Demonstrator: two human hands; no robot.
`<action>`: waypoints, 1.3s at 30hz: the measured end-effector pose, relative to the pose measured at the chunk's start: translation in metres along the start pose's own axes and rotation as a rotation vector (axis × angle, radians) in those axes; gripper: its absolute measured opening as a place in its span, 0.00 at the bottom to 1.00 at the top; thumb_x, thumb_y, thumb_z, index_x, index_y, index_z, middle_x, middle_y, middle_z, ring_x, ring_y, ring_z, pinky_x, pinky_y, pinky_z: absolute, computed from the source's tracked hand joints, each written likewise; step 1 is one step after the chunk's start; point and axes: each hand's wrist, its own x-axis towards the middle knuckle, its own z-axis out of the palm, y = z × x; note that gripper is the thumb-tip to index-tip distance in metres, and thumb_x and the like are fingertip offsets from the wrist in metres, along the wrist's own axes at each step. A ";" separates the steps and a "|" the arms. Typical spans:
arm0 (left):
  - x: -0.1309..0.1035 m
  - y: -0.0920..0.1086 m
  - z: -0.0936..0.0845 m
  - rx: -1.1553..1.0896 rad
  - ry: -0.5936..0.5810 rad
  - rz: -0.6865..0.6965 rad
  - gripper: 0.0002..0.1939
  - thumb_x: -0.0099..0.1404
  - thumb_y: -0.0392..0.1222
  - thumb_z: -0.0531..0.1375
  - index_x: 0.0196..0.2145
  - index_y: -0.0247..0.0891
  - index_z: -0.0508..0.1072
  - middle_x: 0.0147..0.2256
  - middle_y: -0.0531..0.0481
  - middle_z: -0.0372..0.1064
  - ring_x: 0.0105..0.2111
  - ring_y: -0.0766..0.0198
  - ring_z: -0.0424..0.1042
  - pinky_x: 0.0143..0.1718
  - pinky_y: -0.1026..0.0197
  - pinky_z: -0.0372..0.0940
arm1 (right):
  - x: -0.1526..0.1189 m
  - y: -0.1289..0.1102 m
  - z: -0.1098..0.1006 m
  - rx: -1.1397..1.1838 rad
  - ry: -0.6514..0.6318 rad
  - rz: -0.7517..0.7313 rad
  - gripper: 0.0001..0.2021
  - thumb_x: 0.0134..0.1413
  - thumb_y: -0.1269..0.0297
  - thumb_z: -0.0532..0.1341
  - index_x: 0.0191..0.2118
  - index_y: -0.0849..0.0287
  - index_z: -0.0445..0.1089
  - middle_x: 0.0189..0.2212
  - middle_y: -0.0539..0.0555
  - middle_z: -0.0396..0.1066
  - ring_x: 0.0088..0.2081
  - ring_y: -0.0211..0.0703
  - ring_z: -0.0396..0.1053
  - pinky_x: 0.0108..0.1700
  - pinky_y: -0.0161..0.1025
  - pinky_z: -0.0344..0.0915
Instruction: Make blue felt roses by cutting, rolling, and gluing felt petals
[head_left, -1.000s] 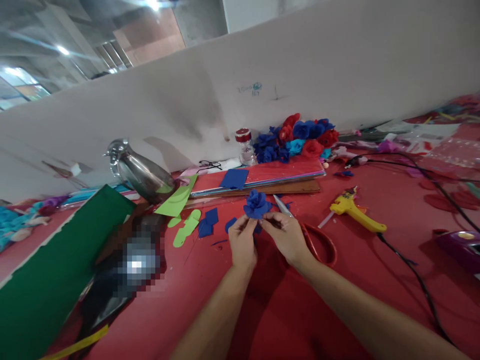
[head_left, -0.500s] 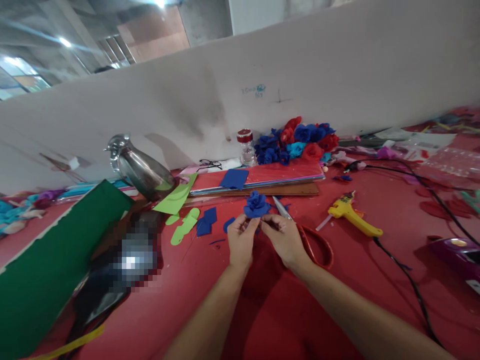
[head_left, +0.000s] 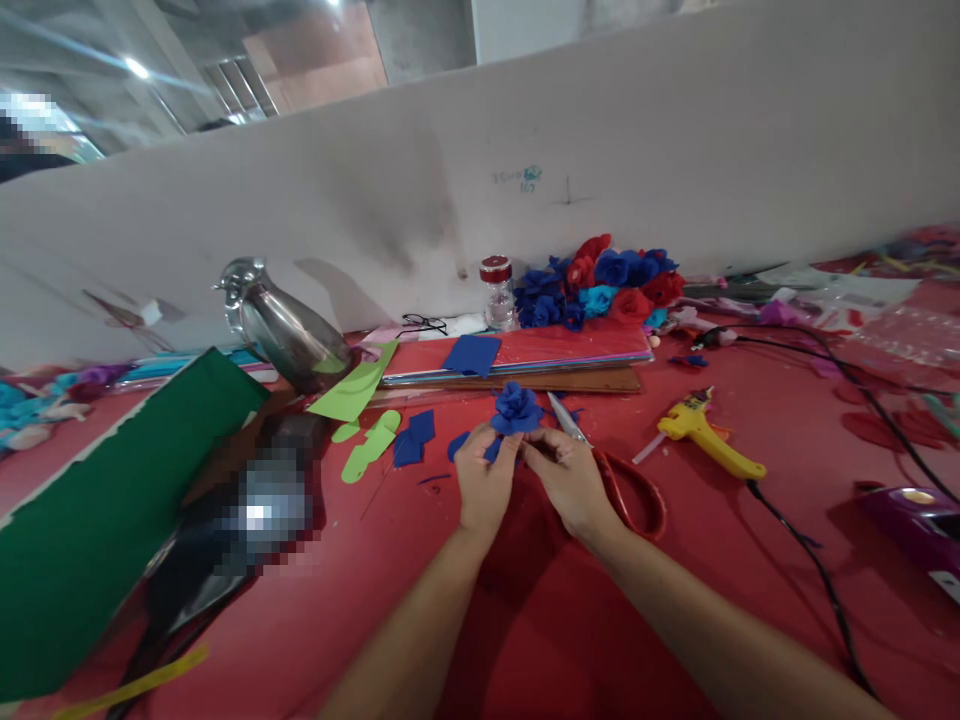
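Note:
A blue paper flower (head_left: pixel 517 407) stands upright above the red table, its base pinched between the fingertips of both hands. My left hand (head_left: pixel 485 474) is closed on it from the left side. My right hand (head_left: pixel 568 476) grips it from the right, thumb and fingers pressed together. Scissors with red handles (head_left: pixel 637 497) lie beside and partly under my right hand, blades pointing away. Blue paper pieces (head_left: pixel 413 439) and light green cut pieces (head_left: pixel 372 447) lie left of my hands. Whatever is under the flower between my fingertips is hidden.
A yellow glue gun (head_left: pixel 711 437) with a black cord lies at the right. Behind are stacked paper sheets (head_left: pixel 555 350), a jar (head_left: pixel 498 295), a pile of paper flowers (head_left: pixel 600 285) and a tilted metal jug (head_left: pixel 292 330). A green board (head_left: pixel 112 520) fills the left.
The view has shifted slightly. Both hands keep their grip on the blue flower, which has turned or tilted a little.

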 end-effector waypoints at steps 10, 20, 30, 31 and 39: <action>-0.001 0.000 0.001 -0.014 0.011 -0.010 0.07 0.58 0.41 0.61 0.28 0.37 0.77 0.29 0.50 0.75 0.32 0.63 0.70 0.39 0.62 0.65 | 0.000 0.007 -0.001 -0.056 -0.064 -0.058 0.08 0.50 0.61 0.60 0.32 0.57 0.75 0.29 0.51 0.76 0.33 0.43 0.71 0.41 0.41 0.69; -0.001 -0.009 0.006 -0.159 -0.057 -0.135 0.10 0.55 0.45 0.65 0.32 0.37 0.79 0.30 0.49 0.76 0.32 0.62 0.72 0.39 0.61 0.66 | 0.003 0.010 -0.002 -0.140 -0.021 -0.120 0.11 0.52 0.63 0.58 0.38 0.56 0.75 0.33 0.52 0.78 0.37 0.46 0.72 0.47 0.45 0.69; 0.000 -0.007 0.004 -0.313 -0.026 -0.122 0.07 0.54 0.43 0.65 0.29 0.39 0.81 0.34 0.48 0.78 0.38 0.59 0.74 0.47 0.56 0.66 | 0.001 0.002 -0.002 -0.244 0.054 -0.246 0.09 0.52 0.67 0.56 0.35 0.56 0.74 0.33 0.54 0.77 0.36 0.46 0.73 0.43 0.42 0.68; 0.000 -0.007 0.005 -0.355 -0.032 -0.153 0.07 0.53 0.43 0.66 0.29 0.39 0.81 0.33 0.49 0.78 0.38 0.59 0.74 0.48 0.56 0.66 | 0.001 0.003 -0.002 -0.253 0.055 -0.252 0.09 0.52 0.67 0.56 0.35 0.56 0.74 0.33 0.54 0.77 0.36 0.46 0.73 0.42 0.42 0.68; 0.001 -0.008 0.011 -0.598 0.024 -0.368 0.10 0.45 0.45 0.70 0.25 0.39 0.78 0.29 0.51 0.78 0.36 0.63 0.75 0.48 0.58 0.65 | 0.002 0.007 -0.002 -0.320 -0.017 -0.232 0.09 0.50 0.70 0.56 0.34 0.56 0.74 0.33 0.54 0.77 0.36 0.45 0.73 0.42 0.43 0.69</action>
